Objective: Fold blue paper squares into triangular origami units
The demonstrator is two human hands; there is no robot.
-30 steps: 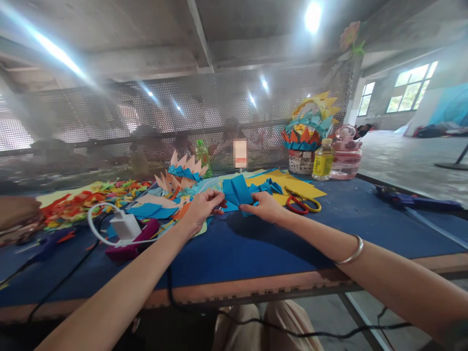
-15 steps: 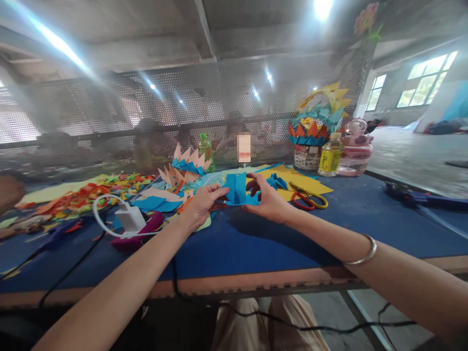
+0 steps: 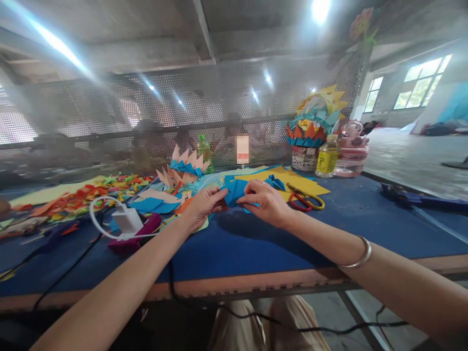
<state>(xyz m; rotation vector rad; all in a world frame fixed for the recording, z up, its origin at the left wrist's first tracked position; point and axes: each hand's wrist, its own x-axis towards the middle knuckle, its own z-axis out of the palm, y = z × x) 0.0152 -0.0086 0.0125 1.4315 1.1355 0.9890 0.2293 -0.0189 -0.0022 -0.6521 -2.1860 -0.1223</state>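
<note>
Blue paper (image 3: 234, 191) sitting mid-frame, left hand (image 3: 202, 205) pinching left edge, right hand (image 3: 269, 202) pinching lower right edge; long axis unclear.

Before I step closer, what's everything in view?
folded paper: 1, blue, centre
scissors: 1, red and yellow, right
sheets: count unclear, yellow, by scissors
paper scraps: many, mixed colours, left
spiky paper: count unclear, peach and blue, left
paper rings: several, multicoloured, on a patterned container
bottles: 3, green, yellow, pink, back
charger: 1, white, on purple power strip
probable glue guns: 2, blue, either side
mesh screen: 1, grey, behind
tabletop: 1, blue, beneath
windows: 2, bright, far right
bangle: 1, silver, right wrist
legs: 2, beige-trousered, below
left hand: 1, bare, on folded paper
right hand: 1, bare, same paper
</note>
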